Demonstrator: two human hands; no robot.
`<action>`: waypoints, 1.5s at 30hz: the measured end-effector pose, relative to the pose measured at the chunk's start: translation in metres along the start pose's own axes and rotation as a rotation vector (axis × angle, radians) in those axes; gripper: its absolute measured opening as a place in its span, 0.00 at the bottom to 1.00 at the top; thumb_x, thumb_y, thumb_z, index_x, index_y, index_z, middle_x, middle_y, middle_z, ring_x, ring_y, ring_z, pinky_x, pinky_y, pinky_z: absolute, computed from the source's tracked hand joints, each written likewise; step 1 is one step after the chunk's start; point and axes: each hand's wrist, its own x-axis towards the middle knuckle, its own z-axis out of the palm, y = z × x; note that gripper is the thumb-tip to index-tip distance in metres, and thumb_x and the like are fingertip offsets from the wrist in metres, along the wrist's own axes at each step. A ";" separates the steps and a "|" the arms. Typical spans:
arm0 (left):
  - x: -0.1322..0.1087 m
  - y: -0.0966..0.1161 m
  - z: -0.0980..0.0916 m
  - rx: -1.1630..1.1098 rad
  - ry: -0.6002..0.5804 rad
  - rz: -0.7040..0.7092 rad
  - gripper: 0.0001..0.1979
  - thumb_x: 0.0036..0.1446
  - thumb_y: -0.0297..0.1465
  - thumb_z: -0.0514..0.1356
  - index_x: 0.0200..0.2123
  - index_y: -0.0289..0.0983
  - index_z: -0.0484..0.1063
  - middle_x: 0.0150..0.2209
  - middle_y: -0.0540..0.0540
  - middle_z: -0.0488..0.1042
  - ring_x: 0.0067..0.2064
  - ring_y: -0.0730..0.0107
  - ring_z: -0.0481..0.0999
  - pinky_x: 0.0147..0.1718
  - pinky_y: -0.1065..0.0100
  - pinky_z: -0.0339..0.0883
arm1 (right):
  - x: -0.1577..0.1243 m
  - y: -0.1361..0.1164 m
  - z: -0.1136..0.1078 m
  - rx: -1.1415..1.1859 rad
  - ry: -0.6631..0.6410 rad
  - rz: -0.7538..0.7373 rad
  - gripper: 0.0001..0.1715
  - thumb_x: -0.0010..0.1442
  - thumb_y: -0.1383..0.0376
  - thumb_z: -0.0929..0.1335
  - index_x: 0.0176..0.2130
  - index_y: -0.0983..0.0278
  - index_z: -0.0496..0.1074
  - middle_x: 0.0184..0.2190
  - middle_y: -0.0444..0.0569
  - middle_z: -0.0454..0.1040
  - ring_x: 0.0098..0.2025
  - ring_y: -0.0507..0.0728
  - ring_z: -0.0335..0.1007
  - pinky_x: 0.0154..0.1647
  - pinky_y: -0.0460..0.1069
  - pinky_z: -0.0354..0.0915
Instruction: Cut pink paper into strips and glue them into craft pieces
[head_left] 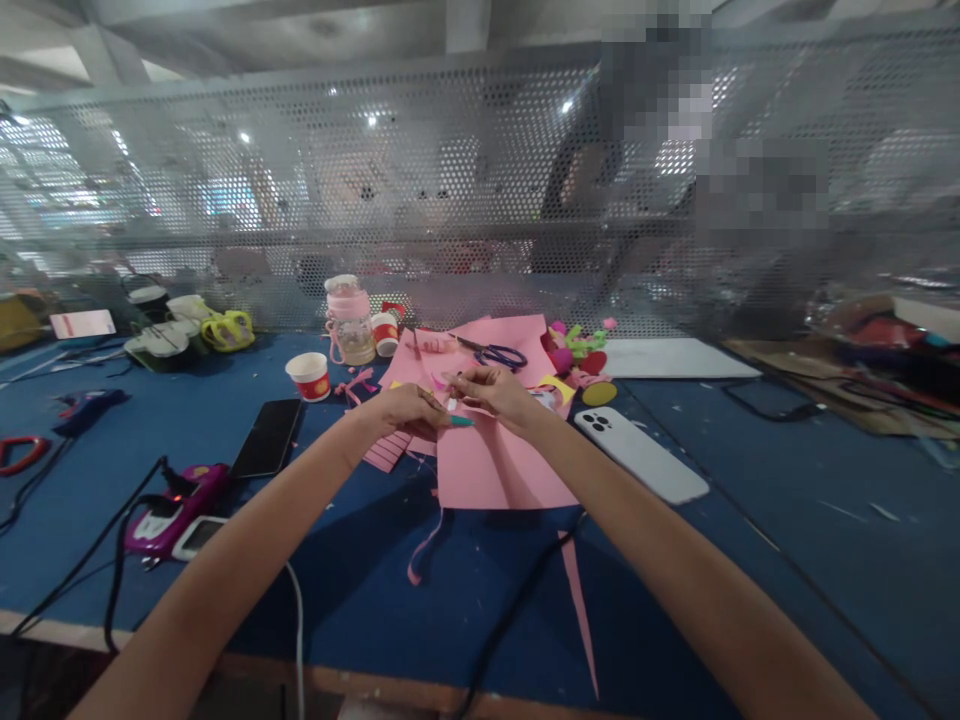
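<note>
My left hand is closed around a slim thing with a teal tip; most of it is hidden by the fingers. Close beside it, my right hand is pinched shut at the fingertips, where something small and pale shows, too small to name. A small purple-pink scrap shows near those fingertips. Under both hands lie sheets of pink paper. Scissors with dark blue handles rest at the back of the paper. A lined pink piece lies left of the sheet.
Left are a paper cup, a pink-lidded bottle, a black phone and a purple power strip with cables. At right lie a white phone and colourful craft pieces. A perforated metal screen stands behind.
</note>
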 end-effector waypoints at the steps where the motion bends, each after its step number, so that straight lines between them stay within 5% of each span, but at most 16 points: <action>1: 0.000 0.000 0.000 -0.005 0.006 0.001 0.08 0.30 0.23 0.67 0.15 0.31 0.69 0.13 0.51 0.69 0.19 0.78 0.69 0.25 0.71 0.66 | 0.000 -0.001 0.000 -0.004 0.005 0.005 0.13 0.36 0.58 0.73 0.19 0.65 0.71 0.19 0.41 0.71 0.24 0.46 0.64 0.28 0.44 0.59; 10: 0.002 -0.003 0.001 -0.040 0.010 0.011 0.14 0.24 0.25 0.69 0.15 0.31 0.66 0.11 0.52 0.68 0.17 0.78 0.69 0.21 0.73 0.65 | 0.000 0.001 0.000 -0.036 -0.017 -0.017 0.14 0.38 0.57 0.72 0.22 0.65 0.73 0.20 0.43 0.72 0.25 0.47 0.65 0.30 0.45 0.60; 15: 0.005 -0.004 0.001 -0.030 0.018 0.025 0.16 0.22 0.25 0.69 0.14 0.31 0.64 0.10 0.54 0.66 0.15 0.80 0.66 0.19 0.75 0.63 | 0.003 0.003 -0.004 -0.157 -0.012 -0.076 0.23 0.37 0.53 0.72 0.32 0.66 0.72 0.29 0.49 0.73 0.30 0.52 0.67 0.33 0.48 0.62; 19: 0.008 -0.006 -0.002 0.041 0.038 0.048 0.16 0.22 0.25 0.69 0.14 0.32 0.63 0.10 0.56 0.64 0.16 0.80 0.66 0.19 0.74 0.61 | -0.004 -0.011 -0.004 -0.685 0.160 -0.460 0.31 0.41 0.51 0.70 0.43 0.65 0.67 0.43 0.56 0.68 0.43 0.60 0.63 0.41 0.55 0.59; 23: 0.007 -0.006 -0.005 0.077 0.026 0.066 0.14 0.24 0.24 0.69 0.16 0.32 0.65 0.11 0.55 0.65 0.17 0.78 0.66 0.20 0.73 0.62 | -0.022 -0.025 0.008 -1.352 -0.051 -0.718 0.14 0.56 0.57 0.61 0.36 0.61 0.71 0.42 0.50 0.70 0.51 0.64 0.53 0.52 0.61 0.43; 27: 0.009 -0.008 -0.006 0.104 0.014 0.076 0.12 0.25 0.21 0.67 0.17 0.31 0.67 0.12 0.54 0.66 0.17 0.78 0.66 0.21 0.72 0.62 | -0.030 -0.025 0.021 -1.620 -0.155 -0.732 0.16 0.59 0.62 0.58 0.33 0.61 0.73 0.40 0.49 0.71 0.51 0.64 0.52 0.53 0.63 0.36; 37: 0.004 -0.005 -0.001 0.156 0.053 0.121 0.10 0.27 0.22 0.67 0.16 0.31 0.67 0.11 0.55 0.65 0.17 0.78 0.65 0.20 0.72 0.62 | -0.020 -0.016 0.014 -1.506 -0.138 -0.586 0.20 0.60 0.60 0.56 0.33 0.62 0.73 0.36 0.49 0.71 0.46 0.63 0.53 0.49 0.62 0.41; 45: 0.002 -0.002 -0.010 0.141 -0.111 0.074 0.05 0.35 0.23 0.63 0.22 0.32 0.73 0.14 0.53 0.68 0.16 0.80 0.65 0.23 0.72 0.64 | -0.019 -0.016 0.012 -1.501 -0.100 -0.563 0.17 0.59 0.62 0.58 0.30 0.62 0.73 0.37 0.50 0.70 0.45 0.63 0.52 0.48 0.61 0.43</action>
